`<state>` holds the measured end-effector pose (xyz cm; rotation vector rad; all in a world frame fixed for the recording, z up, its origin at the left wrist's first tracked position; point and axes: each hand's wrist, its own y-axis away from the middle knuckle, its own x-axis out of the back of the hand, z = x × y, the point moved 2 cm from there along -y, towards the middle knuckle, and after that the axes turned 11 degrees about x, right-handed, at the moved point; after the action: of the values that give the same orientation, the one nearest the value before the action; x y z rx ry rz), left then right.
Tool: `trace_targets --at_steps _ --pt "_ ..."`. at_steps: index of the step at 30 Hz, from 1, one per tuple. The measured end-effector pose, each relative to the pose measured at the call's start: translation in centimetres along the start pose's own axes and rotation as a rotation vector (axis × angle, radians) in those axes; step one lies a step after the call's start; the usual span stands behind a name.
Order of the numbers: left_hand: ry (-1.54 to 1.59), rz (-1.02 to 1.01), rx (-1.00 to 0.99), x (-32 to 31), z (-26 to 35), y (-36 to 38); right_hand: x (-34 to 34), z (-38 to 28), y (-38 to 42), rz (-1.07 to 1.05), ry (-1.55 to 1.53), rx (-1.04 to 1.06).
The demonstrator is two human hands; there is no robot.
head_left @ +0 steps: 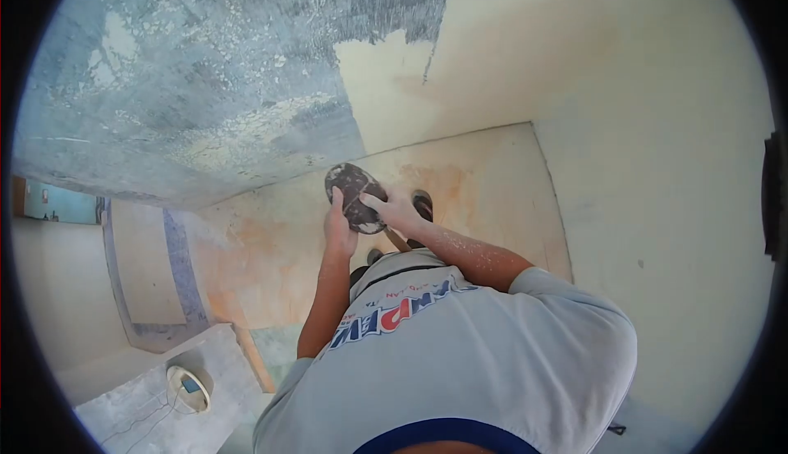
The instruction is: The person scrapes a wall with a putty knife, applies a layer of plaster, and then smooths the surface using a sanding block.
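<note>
Both hands grip a dark oval pad (351, 187), shaped like a shoe sole and smeared with white dust, in front of my waist. My left hand (339, 228) wraps its left edge, the thumb lying on top. On the other side, my right hand (400, 209) closes on the right edge with its thumb pressed onto the face. White specks cover my right forearm. A narrow brown strip (397, 239) shows just below my right hand. The undersides of the fingers are hidden behind the pad.
Ahead stands a wall with a patchy blue-grey surface (222, 68), meeting cream wall (509, 52) at right. The floor (271, 249) is stained orange. A pale ledge (148, 417) at lower left holds a white oval container (176, 378). A dark shoe (423, 203) is near my right hand.
</note>
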<state>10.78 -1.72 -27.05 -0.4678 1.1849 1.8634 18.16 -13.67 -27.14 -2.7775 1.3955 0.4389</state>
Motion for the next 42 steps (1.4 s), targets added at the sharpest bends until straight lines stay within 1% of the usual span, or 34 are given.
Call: trace_targets --at_steps 2,3,4,5,6,7,9,10,11,12,13,14,15,17,19,20,21,23,24,25,27,31,33,34,36,37,40,42 --pt "-0.094 -0.012 0.019 -2.4 -0.2 -1.9 2.4 -3.2 -1.0 0.019 0.002 -0.046" --pt "-0.156 0.043 0.019 -3.2 -0.4 -3.2 4.2 -2.1 -2.5 0.056 0.074 -0.006" --pt "-0.219 0.095 0.000 -5.5 -0.3 -3.8 5.6 -2.1 -3.6 0.039 0.070 -0.008" --pt "-0.281 0.148 -0.017 -7.7 -0.1 -4.2 7.3 -2.3 -4.7 0.100 0.143 0.050" --pt "-0.446 0.157 -0.055 -9.2 0.1 -5.1 8.5 -2.7 -5.7 0.160 0.214 0.106" --pt "-0.464 0.139 -0.081 -10.7 -0.1 -6.4 8.5 -4.9 -6.4 0.255 0.042 0.227" --pt "-0.464 0.102 -0.110 -13.7 -0.5 -9.2 12.0 -5.4 -8.7 0.252 0.159 0.315" --pt "-0.466 0.114 -0.113 -15.1 -0.6 -10.5 12.4 -7.0 -9.2 0.287 0.039 0.268" --pt "-0.474 0.104 -0.128 -16.5 -0.7 -11.6 13.0 -8.6 -9.8 0.281 0.032 0.261" --pt "-0.481 0.093 -0.143 -17.5 -0.7 -12.6 13.9 -10.1 -10.5 0.275 0.056 0.235" --pt "-0.555 0.077 -0.175 -18.4 -0.4 -13.3 15.1 -10.9 -11.4 0.269 0.082 0.211" --pt "-0.554 0.085 -0.173 -18.8 -0.4 -14.2 16.5 -11.2 -12.3 0.228 0.163 0.132" --pt "-0.582 0.064 -0.176 -19.0 -0.4 -15.3 17.4 -10.8 -13.4 0.223 0.163 0.128" --pt "-0.603 0.052 -0.178 -20.0 -0.3 -17.3 18.8 -9.6 -15.7 0.235 0.206 0.232" --pt "-0.673 0.158 -0.220 -20.6 0.4 -18.8 18.9 -10.0 -17.6 0.262 0.229 0.234" --pt "-0.669 0.173 -0.239 -20.9 0.8 -19.6 18.8 -10.1 -18.5 0.294 0.254 0.248" --pt "-0.667 0.185 -0.233 -21.3 0.9 -20.5 18.3 -10.7 -19.4 0.307 0.201 0.261" --pt "-0.417 0.196 -0.355 -22.3 1.0 -22.2 18.3 -10.2 -21.1 0.334 0.244 0.266" --pt "-0.386 0.217 -0.419 -23.3 1.5 -22.4 18.2 -10.2 -21.9 0.368 0.290 0.282" --pt "-0.389 0.219 -0.417 -22.5 1.9 -23.3 18.1 -10.1 -22.6 0.370 0.287 0.280" --pt "-0.542 0.158 -0.226 -20.5 2.5 -25.1 17.8 -9.8 -23.4 0.421 0.298 0.322" --pt "-0.575 0.171 -0.182 -19.3 3.5 -26.9 17.5 -8.7 -25.1 0.428 0.302 0.317" --pt "-0.519 0.175 -0.264 -18.9 3.5 -27.2 17.2 -8.3 -25.6 0.437 0.380 0.269" --pt "-0.517 0.169 -0.260 -18.8 3.4 -27.5 17.1 -8.3 -25.8 0.443 0.386 0.269" --pt "-0.507 0.182 -0.327 -18.3 3.3 -28.1 16.8 -8.0 -26.2 0.471 0.390 0.273" --pt "-0.506 0.180 -0.322 -18.0 3.4 -28.5 16.9 -7.6 -26.4 0.475 0.393 0.270" --pt "-0.574 0.166 -0.310 -17.1 3.0 -28.8 17.2 -6.5 -26.0 0.506 0.401 0.292" --pt "-0.727 0.204 -0.337 -17.5 3.5 -29.0 17.4 -6.4 -26.6 0.519 0.373 0.307"
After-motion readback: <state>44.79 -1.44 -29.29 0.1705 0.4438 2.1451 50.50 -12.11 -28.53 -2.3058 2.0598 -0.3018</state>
